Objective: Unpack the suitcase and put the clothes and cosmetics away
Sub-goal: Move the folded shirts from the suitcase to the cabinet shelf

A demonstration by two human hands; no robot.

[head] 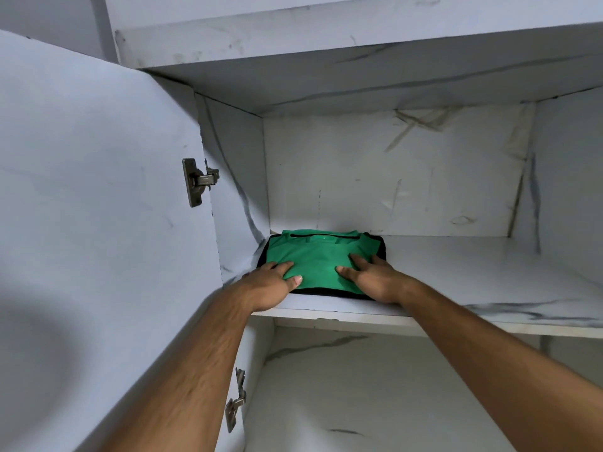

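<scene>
A folded green shirt (318,256) lies on top of a folded black garment (380,244) at the left end of a wardrobe shelf (473,275). My left hand (272,282) lies on the shirt's near left corner, fingers straight and thumb flat on the cloth. On the near right part of the shirt my right hand (368,277) presses down with straight, spread fingers. The suitcase and the cosmetics are out of view.
The wardrobe door (98,207) stands open at the left, with metal hinges (197,182) on its inner face. A lower compartment (359,402) shows under the shelf. The marble-patterned back wall (391,174) closes the compartment behind.
</scene>
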